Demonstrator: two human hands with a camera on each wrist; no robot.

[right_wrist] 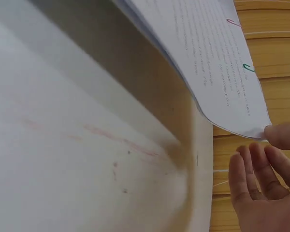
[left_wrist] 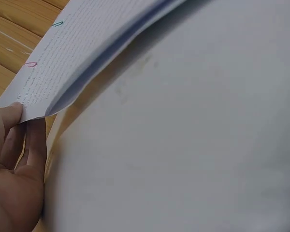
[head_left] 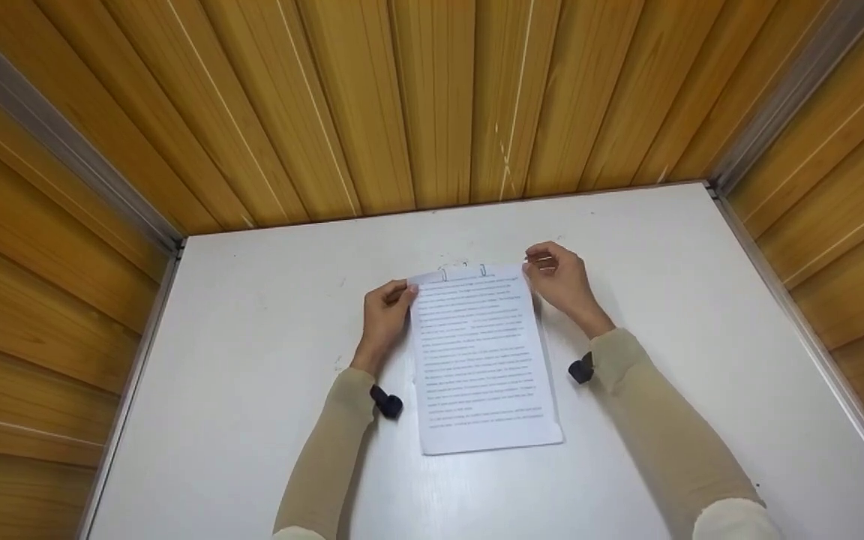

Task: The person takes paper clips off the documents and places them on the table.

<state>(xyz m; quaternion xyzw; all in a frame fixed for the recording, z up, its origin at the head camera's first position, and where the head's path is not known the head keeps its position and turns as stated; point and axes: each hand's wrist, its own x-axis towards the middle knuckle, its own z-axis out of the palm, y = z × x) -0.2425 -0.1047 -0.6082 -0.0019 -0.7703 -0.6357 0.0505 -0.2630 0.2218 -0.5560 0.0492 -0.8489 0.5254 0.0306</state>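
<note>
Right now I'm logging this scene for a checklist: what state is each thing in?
Stack of printed sheets: far end lifted off the white table, near end resting on it.
Paper clips: clipped on the stack's far edge.
Left hand: pinches the far left corner.
Right hand: thumb at the far right corner, fingers loosely spread.

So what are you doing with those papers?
A person holds a stack of printed pages on a white table. The left hand pinches its top left corner, the right hand touches the top right corner, and that end is lifted. Coloured paper clips sit along the top edge.
</note>
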